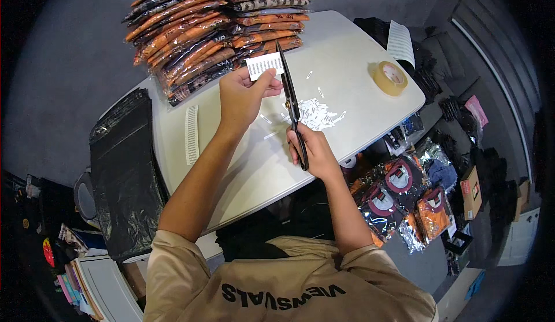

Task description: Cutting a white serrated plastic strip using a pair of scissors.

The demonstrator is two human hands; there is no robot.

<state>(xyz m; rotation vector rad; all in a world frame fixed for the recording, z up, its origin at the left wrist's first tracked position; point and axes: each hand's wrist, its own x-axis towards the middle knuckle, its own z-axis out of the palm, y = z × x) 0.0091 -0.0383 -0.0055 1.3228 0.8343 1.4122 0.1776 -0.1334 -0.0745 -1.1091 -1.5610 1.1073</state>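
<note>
My left hand (246,98) pinches a small white printed paper sheet (262,65) between thumb and fingers above the table. Black-handled scissors (292,105) are in my right hand (315,150), their blades pointing away from me along the sheet's right edge. Whether the blades are parted is hard to tell. Beneath and to the right of the scissors lies a loose pile of small cut paper slips (318,114), with a few slips scattered around it. A longer printed paper strip (192,134) rests on the table left of my left forearm.
Two stacks of plastic-bagged garments (190,40) stand at the table's (347,31) far left. A tape roll (390,78) lies near the right corner. Black plastic bags (123,174) overhang the left end. More bagged shirts (401,176) are beyond the right edge, with a printed sheet (399,43) at the back right.
</note>
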